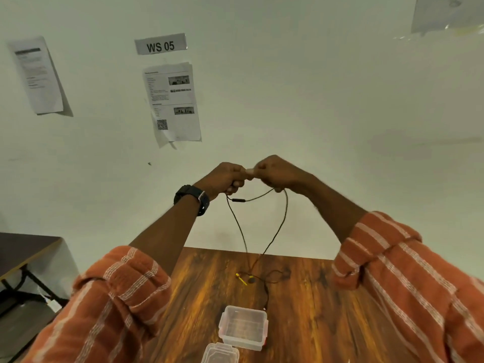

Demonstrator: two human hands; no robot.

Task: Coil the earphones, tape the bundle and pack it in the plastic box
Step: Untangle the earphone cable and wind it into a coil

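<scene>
Both my hands are raised high in front of the wall, knuckles almost touching. My left hand (225,179) and my right hand (275,172) each pinch the black earphone cable (277,231) near its top. Two strands hang down from them to the wooden table (199,289), where the rest of the cable lies in loose loops. An inline remote sits on the strand just below my left hand. A clear plastic box (243,327) stands open near the table's front, its lid (220,352) lying just in front of it.
A small yellow piece (241,279) lies on the table beside the cable loops. A dark side table (23,247) stands at the left. Printed sheets and a "WS 05" label hang on the wall behind. A black watch is on my left wrist.
</scene>
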